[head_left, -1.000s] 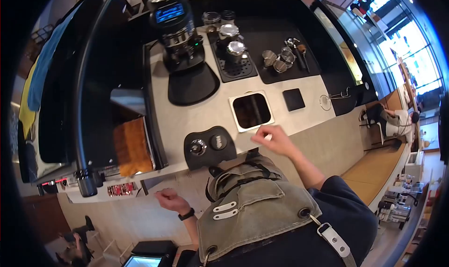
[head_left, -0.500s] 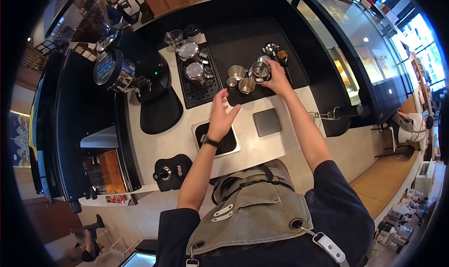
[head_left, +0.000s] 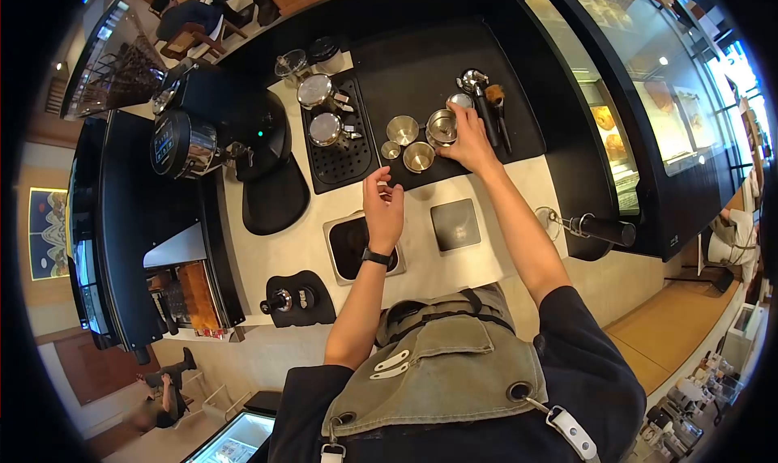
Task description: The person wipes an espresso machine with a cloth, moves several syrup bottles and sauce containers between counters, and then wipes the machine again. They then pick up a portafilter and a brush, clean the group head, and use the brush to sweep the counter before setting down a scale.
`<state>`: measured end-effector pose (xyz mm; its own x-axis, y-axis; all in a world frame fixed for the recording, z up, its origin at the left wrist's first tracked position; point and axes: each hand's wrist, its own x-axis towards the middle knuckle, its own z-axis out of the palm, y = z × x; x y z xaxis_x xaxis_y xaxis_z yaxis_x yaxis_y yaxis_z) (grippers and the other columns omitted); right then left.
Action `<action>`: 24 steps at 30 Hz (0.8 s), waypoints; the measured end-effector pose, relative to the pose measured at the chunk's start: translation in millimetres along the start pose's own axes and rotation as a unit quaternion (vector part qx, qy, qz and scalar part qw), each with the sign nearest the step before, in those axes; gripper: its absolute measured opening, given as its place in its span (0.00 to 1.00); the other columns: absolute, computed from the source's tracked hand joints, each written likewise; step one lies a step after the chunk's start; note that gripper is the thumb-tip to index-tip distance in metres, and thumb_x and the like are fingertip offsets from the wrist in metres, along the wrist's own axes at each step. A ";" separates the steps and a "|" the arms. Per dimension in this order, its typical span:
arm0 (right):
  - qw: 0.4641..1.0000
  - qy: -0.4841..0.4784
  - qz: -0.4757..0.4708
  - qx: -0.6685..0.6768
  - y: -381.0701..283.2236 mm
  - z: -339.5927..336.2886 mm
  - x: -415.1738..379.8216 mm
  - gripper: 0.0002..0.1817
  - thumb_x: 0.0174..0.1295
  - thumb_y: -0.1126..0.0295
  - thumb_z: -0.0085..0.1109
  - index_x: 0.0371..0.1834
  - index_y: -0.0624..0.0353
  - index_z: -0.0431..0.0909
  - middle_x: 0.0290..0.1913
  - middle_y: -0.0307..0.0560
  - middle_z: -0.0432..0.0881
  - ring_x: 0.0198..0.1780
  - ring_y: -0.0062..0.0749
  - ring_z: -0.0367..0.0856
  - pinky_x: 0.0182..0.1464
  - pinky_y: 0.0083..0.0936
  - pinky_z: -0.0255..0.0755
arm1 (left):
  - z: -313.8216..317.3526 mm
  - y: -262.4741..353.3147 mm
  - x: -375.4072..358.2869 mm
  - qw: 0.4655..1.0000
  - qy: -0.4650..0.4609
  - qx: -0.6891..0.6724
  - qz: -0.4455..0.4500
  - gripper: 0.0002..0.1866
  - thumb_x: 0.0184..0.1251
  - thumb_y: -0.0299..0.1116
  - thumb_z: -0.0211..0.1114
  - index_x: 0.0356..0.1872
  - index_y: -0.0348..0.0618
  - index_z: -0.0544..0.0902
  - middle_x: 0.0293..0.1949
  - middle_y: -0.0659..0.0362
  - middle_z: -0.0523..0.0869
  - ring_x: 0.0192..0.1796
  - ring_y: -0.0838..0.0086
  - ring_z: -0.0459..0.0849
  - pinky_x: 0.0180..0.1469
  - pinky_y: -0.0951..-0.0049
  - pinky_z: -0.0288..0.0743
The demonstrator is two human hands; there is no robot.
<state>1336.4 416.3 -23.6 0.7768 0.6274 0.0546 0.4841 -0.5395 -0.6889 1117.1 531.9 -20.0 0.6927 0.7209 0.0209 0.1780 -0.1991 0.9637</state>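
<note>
My right hand (head_left: 471,145) grips the right side of a small stainless steel cup (head_left: 442,128) on the black mat, thumb and fingers around its rim. Close to it on the left stand two more steel cups, one further back (head_left: 402,130) and one nearer me (head_left: 418,157), with a tiny steel cup (head_left: 391,149) beside them. My left hand (head_left: 383,212), with a dark band on the wrist, hovers empty over the counter's near side. Its fingers are loosely bent and apart. Below it is a dark square bin (head_left: 350,250) set in the counter.
Behind my right hand lie a portafilter (head_left: 480,94) and a brush (head_left: 498,106). Lidded metal pitchers (head_left: 327,129) stand on a drip tray (head_left: 332,168). At left is a coffee grinder (head_left: 190,143); a tamper (head_left: 279,300) sits on a small mat. A display case (head_left: 648,115) borders the right.
My left hand has turned, its thumb drawing in toward the fingers. My right hand stays at the same cup, its grasp looking closer. The whole view has shifted slightly.
</note>
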 end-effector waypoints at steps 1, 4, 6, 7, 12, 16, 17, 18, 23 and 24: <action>1.000 0.002 0.004 0.001 1.3 1.6 0.1 0.61 0.39 0.70 0.86 0.81 0.52 0.59 0.75 0.63 0.66 0.70 0.63 0.71 0.72 0.47 0.71 | -0.8 12.2 3.8 1.000 -0.004 0.009 0.006 0.21 0.70 0.23 0.67 0.63 0.41 0.78 0.53 0.59 0.79 0.43 0.78 0.79 0.47 0.75 0.77; 0.999 0.008 -0.006 0.033 4.1 -7.9 -7.9 0.54 0.43 0.71 0.83 0.78 0.57 0.64 0.72 0.61 0.71 0.72 0.60 0.72 0.73 0.42 0.70 | 1.2 24.2 14.4 1.000 -0.010 0.002 0.025 0.18 0.72 0.25 0.67 0.62 0.41 0.80 0.52 0.60 0.79 0.43 0.79 0.78 0.48 0.75 0.76; 0.998 -0.020 -0.039 0.051 17.8 -26.3 1.2 0.43 0.49 0.74 0.74 0.73 0.63 0.70 0.68 0.63 0.77 0.69 0.58 0.77 0.71 0.41 0.72 | 0.3 30.3 16.5 0.999 -0.018 -0.013 0.027 0.18 0.73 0.26 0.67 0.61 0.41 0.80 0.52 0.61 0.79 0.43 0.80 0.78 0.48 0.76 0.76; 0.998 0.019 -0.039 0.041 14.1 -36.8 11.6 0.33 0.54 0.78 0.65 0.68 0.64 0.76 0.64 0.62 0.82 0.66 0.55 0.81 0.68 0.41 0.75 | -1.5 33.0 15.0 0.999 -0.020 -0.018 0.022 0.17 0.73 0.26 0.68 0.61 0.41 0.81 0.52 0.62 0.79 0.43 0.80 0.78 0.48 0.76 0.76; 0.986 -0.051 0.030 -0.154 -2.3 -42.6 77.4 0.27 0.61 0.81 0.59 0.64 0.48 0.83 0.62 0.50 0.87 0.65 0.49 0.84 0.65 0.43 0.78 | -7.2 32.5 -5.7 0.998 -0.047 -0.040 -0.002 0.13 0.72 0.28 0.69 0.55 0.40 0.84 0.45 0.62 0.83 0.38 0.78 0.79 0.42 0.76 0.75; 0.948 -0.151 0.032 -0.277 4.2 -27.2 106.8 0.27 0.62 0.79 0.63 0.64 0.39 0.85 0.62 0.45 0.87 0.65 0.46 0.84 0.64 0.42 0.79 | -18.1 33.7 -30.1 0.994 -0.108 -0.006 -0.029 0.12 0.73 0.30 0.69 0.54 0.41 0.85 0.45 0.63 0.84 0.38 0.80 0.79 0.42 0.77 0.75; 0.944 -0.163 0.029 -0.284 6.2 -28.3 110.0 0.28 0.61 0.78 0.65 0.64 0.38 0.85 0.62 0.46 0.87 0.65 0.46 0.84 0.64 0.43 0.80 | -21.6 34.4 -36.1 0.993 -0.116 -0.011 -0.031 0.12 0.73 0.31 0.69 0.54 0.39 0.85 0.44 0.62 0.85 0.37 0.81 0.80 0.41 0.78 0.75; 0.944 -0.172 0.030 -0.280 5.6 -32.1 110.6 0.28 0.61 0.78 0.65 0.64 0.38 0.85 0.62 0.46 0.87 0.65 0.46 0.84 0.64 0.43 0.80 | -26.3 31.8 -43.1 0.992 -0.122 -0.011 -0.043 0.13 0.73 0.31 0.69 0.54 0.39 0.85 0.44 0.63 0.85 0.36 0.81 0.80 0.40 0.78 0.75; 0.943 -0.169 0.011 -0.285 9.4 -31.8 112.6 0.24 0.61 0.75 0.66 0.62 0.44 0.86 0.59 0.48 0.89 0.63 0.47 0.86 0.63 0.44 0.81 | -41.9 17.4 -67.4 0.985 -0.140 -0.012 -0.095 0.13 0.75 0.31 0.68 0.55 0.38 0.84 0.42 0.64 0.86 0.35 0.83 0.79 0.39 0.79 0.75; 0.943 -0.161 0.003 -0.290 8.4 -31.1 112.8 0.23 0.62 0.74 0.67 0.61 0.46 0.86 0.59 0.48 0.89 0.62 0.47 0.86 0.62 0.44 0.81 | -43.6 14.8 -69.5 0.984 -0.143 -0.015 -0.104 0.13 0.75 0.31 0.67 0.55 0.38 0.84 0.42 0.64 0.86 0.35 0.83 0.78 0.39 0.79 0.75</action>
<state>1440.6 465.1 -0.7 0.6620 0.7116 -0.2353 0.6924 -0.7008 -0.1714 1041.1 507.8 4.4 0.8118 0.5276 -0.2501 0.3202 -0.0441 0.9463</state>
